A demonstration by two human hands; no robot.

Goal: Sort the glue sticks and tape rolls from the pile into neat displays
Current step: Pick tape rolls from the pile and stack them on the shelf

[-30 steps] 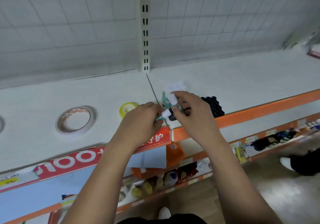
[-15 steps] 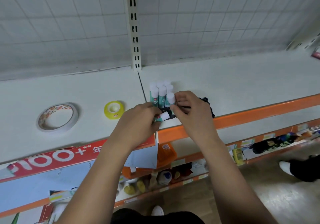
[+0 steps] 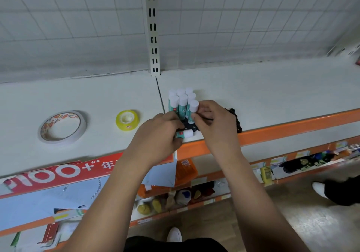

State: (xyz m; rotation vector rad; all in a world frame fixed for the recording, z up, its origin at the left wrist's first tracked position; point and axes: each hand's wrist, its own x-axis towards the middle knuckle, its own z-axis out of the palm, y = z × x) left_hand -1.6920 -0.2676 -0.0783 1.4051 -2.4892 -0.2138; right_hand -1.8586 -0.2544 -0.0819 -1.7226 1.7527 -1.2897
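Gripping flat glue stick (image 3: 185, 134) in left hand (image 3: 161, 134), fingers curled round it, long axis left-right, cap pointing right, at shelf (image 3: 263, 99) front edge. Pinching upright glue stick (image 3: 192, 108) with right hand (image 3: 214, 129) fingers, cap up, touching standing cluster (image 3: 179, 99).

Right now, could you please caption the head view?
Right hand holds a glue stick beside the upright cluster; left hand grips another stick.

Shelf (image 3: 253, 88): smooth matt white painted metal. Front rail (image 3: 292, 127): glossy orange. Slotted upright (image 3: 152, 27): matt painted metal. Glue sticks (image 3: 183, 100): smooth plastic, white caps, slightly shiny printed labels. Yellow tape roll (image 3: 121, 125): glossy translucent film. Large tape roll (image 3: 58, 117): matt white, printed paper core. Floor (image 3: 292, 222): wood-look, dull sheen.
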